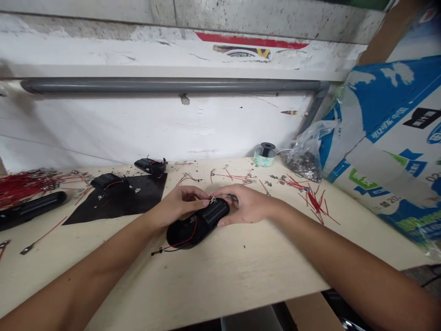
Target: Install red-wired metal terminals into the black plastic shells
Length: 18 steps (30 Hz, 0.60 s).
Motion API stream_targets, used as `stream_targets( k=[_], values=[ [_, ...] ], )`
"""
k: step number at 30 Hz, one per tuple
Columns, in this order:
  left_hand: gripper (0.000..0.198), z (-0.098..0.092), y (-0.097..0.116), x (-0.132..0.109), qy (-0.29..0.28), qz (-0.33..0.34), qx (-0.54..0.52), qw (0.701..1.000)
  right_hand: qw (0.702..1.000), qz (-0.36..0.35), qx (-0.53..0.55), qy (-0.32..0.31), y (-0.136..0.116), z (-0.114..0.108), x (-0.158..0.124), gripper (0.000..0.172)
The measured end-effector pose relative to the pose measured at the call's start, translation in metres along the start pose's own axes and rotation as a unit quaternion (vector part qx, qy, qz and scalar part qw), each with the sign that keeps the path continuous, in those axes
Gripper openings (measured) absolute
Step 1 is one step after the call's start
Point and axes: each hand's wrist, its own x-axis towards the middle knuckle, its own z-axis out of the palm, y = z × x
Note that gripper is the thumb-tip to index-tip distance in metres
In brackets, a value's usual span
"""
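Observation:
A black plastic housing [203, 223] with a rounded, hollow body lies tilted on the table between my hands. A red wire [195, 227] runs inside it, and a thin black wire with a small connector [156, 251] sticks out at its near left end. My right hand [248, 204] is closed around the housing's far right end. With thumb and fingers pinched together, my left hand [186, 201] is at the far edge, on a small shiny metal piece [213, 200]. Some of the fingertips are hidden behind the housing.
Two similar black housings lie by a black sheet [138, 195]. Red wires with metal ends [31, 184] are heaped at left; more red wires [315, 202] lie at right. Behind stand a tape roll [264, 158], a bag of metal parts [305, 161] and a blue-white carton [389, 138].

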Motion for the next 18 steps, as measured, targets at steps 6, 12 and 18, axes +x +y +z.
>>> stream_targets(
  k=[6,12,18],
  values=[
    [0.032,-0.001,-0.002,0.000,0.002,0.009,0.014,1.000,0.997,0.050,0.052,0.038,-0.004,0.002,0.002,0.032],
    [0.025,0.007,-0.010,-0.002,0.074,0.010,-0.044,0.996,0.993,0.076,-0.012,0.088,0.003,0.010,0.006,0.022],
    [0.016,0.006,-0.013,0.003,0.141,0.077,-0.076,0.984,0.993,0.043,-0.017,0.107,0.005,0.015,0.007,0.014]
  ],
)
